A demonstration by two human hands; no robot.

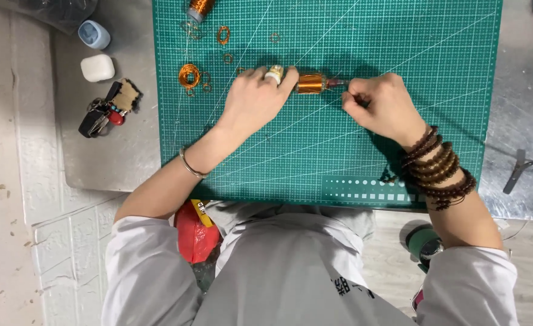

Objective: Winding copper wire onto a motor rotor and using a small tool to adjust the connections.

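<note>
- Our left hand [251, 99] pins the copper coil [310, 83] to the green cutting mat [339, 151], steadying it.
- Our right hand [378, 102], fingers pinched shut, grips the coil's end.

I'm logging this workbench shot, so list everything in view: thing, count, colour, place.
cutting mat: 1, green, centre of the metal bench
wound coil: 1, copper, held between both hands
wire spool: 1, copper, mat's top edge
wire loops: several, copper, mat's upper left
small case: 1, white, left of mat
small cup: 1, pale blue, above the case
key bunch: 1, black and red, left of mat
left hand: ring, thin bangle, on the coil's left end
right hand: brown bead bracelets, at the coil's right end
</note>
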